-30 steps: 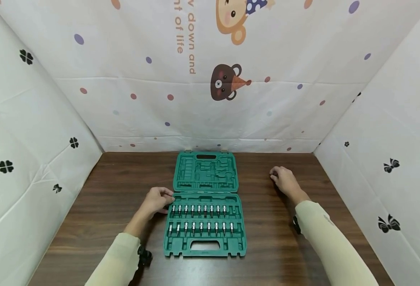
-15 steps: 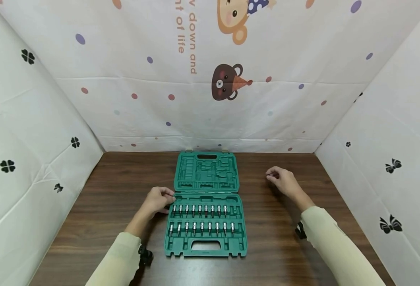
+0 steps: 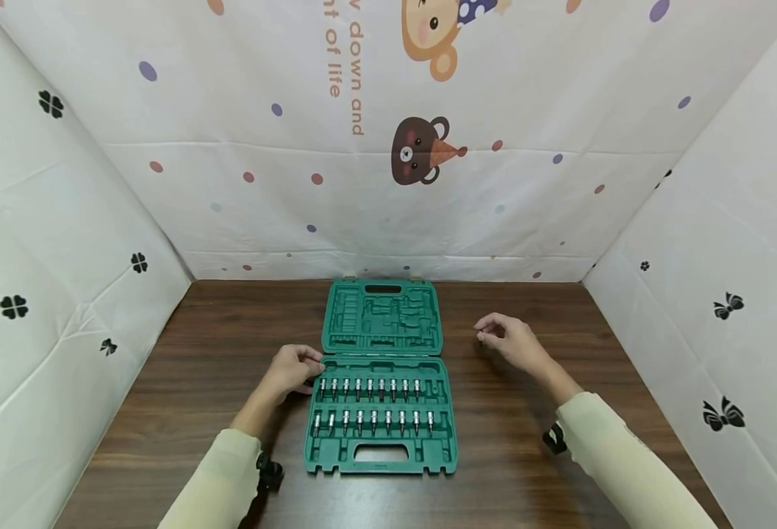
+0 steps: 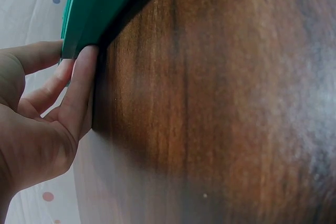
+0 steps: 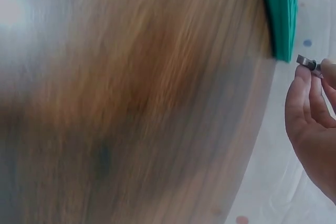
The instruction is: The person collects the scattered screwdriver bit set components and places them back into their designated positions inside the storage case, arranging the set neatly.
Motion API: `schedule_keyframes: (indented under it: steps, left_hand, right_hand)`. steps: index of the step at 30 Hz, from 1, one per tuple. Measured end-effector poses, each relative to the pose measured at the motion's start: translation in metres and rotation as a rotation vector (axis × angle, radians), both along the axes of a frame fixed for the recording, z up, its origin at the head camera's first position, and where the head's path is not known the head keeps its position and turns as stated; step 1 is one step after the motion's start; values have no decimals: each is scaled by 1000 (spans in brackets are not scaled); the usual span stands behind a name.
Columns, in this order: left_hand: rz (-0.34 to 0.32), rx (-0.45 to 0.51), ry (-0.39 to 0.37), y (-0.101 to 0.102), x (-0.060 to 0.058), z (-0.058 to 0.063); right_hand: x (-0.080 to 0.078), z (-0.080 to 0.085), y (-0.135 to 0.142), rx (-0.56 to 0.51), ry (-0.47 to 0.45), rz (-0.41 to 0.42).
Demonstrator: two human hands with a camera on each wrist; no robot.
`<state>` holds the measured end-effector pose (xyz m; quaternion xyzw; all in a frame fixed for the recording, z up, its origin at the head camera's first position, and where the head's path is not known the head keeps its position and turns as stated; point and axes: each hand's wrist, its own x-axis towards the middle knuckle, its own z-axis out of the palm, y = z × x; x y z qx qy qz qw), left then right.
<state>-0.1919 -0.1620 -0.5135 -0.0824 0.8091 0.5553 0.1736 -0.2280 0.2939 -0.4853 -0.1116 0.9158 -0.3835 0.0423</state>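
Note:
A green plastic tool case (image 3: 335,459) lies unfolded on the table, its lid (image 3: 381,323) flat toward the back wall. Two rows of silver bit sockets (image 3: 388,419) fill slots in the near half. At that half's upper left corner, my left hand (image 3: 289,369) pinches the edge between thumb and fingers, as the left wrist view confirms. To the right of the case, my right hand (image 3: 515,345) is raised over the table. Between its thumb and fingertips it pinches a small silver metal piece with a squared end (image 5: 305,61), partly hidden by the thumb; its exact kind is unclear.
The dark wooden table (image 3: 229,316) meets a printed white back curtain (image 3: 262,213). White side curtains (image 3: 666,308) stand at left and right. In the case's near half, an unfilled slot (image 3: 433,389) shows at the right end of the upper row.
My right hand has moved left, toward the case, with its fingertips held together. The left hand and the case have stayed in place.

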Motion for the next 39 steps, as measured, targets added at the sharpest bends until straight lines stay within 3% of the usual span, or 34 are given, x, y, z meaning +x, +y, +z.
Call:
schedule_keyframes:
  steps: [10, 23, 32, 39]
  left_hand:
    - [10, -3, -1, 1, -1, 0]
    - [14, 7, -6, 1, 0, 0]
    - [4, 6, 1, 1, 0, 1]
    - [6, 5, 3, 0, -1, 0]
  right_hand:
    - [15, 2, -24, -147, -92, 103]
    - [35, 8, -55, -186, -171, 233]
    - [43, 5, -69, -100, -132, 316]
    - [48, 6, -80, -15, -108, 324]
